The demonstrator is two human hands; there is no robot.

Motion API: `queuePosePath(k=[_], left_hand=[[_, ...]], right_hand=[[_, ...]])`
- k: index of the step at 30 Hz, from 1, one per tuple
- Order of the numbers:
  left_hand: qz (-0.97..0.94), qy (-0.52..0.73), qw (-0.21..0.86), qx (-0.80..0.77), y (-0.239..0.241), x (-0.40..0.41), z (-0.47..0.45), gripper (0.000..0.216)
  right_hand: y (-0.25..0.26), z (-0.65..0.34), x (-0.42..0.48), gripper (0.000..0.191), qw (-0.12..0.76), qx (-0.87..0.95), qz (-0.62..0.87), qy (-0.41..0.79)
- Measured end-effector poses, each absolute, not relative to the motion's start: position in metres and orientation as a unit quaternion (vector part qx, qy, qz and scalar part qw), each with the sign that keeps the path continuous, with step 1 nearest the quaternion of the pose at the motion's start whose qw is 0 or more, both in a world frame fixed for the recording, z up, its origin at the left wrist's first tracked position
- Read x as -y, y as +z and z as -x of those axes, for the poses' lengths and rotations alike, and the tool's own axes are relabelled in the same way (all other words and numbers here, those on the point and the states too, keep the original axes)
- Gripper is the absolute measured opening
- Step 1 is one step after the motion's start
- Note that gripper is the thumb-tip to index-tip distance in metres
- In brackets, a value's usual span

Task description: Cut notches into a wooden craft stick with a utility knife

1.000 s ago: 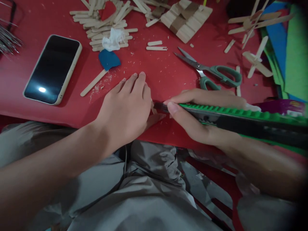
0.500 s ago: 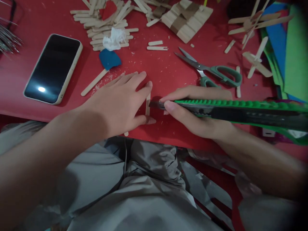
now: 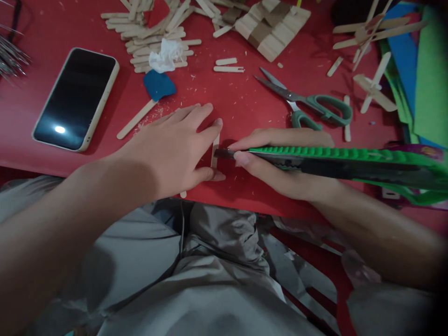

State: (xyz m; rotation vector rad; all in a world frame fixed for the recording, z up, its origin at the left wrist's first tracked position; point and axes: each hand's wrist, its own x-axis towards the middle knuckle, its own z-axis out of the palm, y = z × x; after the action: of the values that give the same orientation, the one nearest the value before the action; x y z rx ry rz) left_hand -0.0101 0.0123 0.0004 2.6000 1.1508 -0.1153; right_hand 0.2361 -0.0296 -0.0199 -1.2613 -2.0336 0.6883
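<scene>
My left hand (image 3: pixel 173 149) lies flat on the red table (image 3: pixel 245 102), fingers stretched out, pinning a wooden craft stick (image 3: pixel 214 151) between forefinger and thumb. Another stick end pokes out under the palm near the table's front edge. My right hand (image 3: pixel 280 163) is closed round a green utility knife (image 3: pixel 336 161). The knife's blade tip touches the right side of the pinned stick, about halfway along it.
A phone (image 3: pixel 75 99) lies at the left. Green-handled scissors (image 3: pixel 308 105) lie behind my right hand. A blue-tipped stick (image 3: pixel 150 100), a heap of sticks (image 3: pixel 154 32), a stick panel (image 3: pixel 271 25), stick crosses (image 3: pixel 374 86) and coloured sheets (image 3: pixel 416 70) fill the back and right.
A second ago my left hand was bunched over the stick; it has flattened out and the stick now shows. The knife tip has moved left onto the stick.
</scene>
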Motion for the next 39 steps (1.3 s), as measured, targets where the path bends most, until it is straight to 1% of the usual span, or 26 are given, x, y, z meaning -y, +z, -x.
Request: queuePosePath(k=[5,8,14,20,24,30,34,39], left_hand=[[-0.908,-0.038,0.146,-0.392,0.000,-0.012,0.011,0.076],[-0.903,-0.034,0.156,-0.399,0.000,-0.012,0.011,0.076],[-0.903,-0.054,0.164,-0.393,0.001,-0.013,0.009,0.082],[-0.906,-0.016,0.167,-0.388,0.000,-0.012,0.014,0.074],[-0.909,-0.014,0.158,-0.387,0.000,-0.012,0.014,0.068],[-0.899,-0.021,0.155,-0.410,0.000,-0.011,0.008,0.069],[-0.894,-0.050,0.151,-0.420,0.004,-0.011,0.002,0.072],[-0.886,-0.080,0.144,-0.434,0.010,-0.009,-0.002,0.075]], right_hand=[[-0.020,-0.233,0.027,0.014,0.363,0.775,0.441,0.270],[-0.020,-0.233,0.026,0.016,0.355,0.778,0.445,0.266],[-0.019,-0.233,0.023,0.013,0.363,0.788,0.407,0.285],[-0.022,-0.237,0.022,0.013,0.345,0.797,0.412,0.275],[-0.021,-0.238,0.022,0.013,0.346,0.790,0.408,0.299],[-0.017,-0.234,0.022,0.010,0.354,0.767,0.407,0.347],[-0.019,-0.232,0.020,0.009,0.366,0.757,0.411,0.352],[-0.021,-0.237,0.015,0.012,0.352,0.771,0.413,0.332]])
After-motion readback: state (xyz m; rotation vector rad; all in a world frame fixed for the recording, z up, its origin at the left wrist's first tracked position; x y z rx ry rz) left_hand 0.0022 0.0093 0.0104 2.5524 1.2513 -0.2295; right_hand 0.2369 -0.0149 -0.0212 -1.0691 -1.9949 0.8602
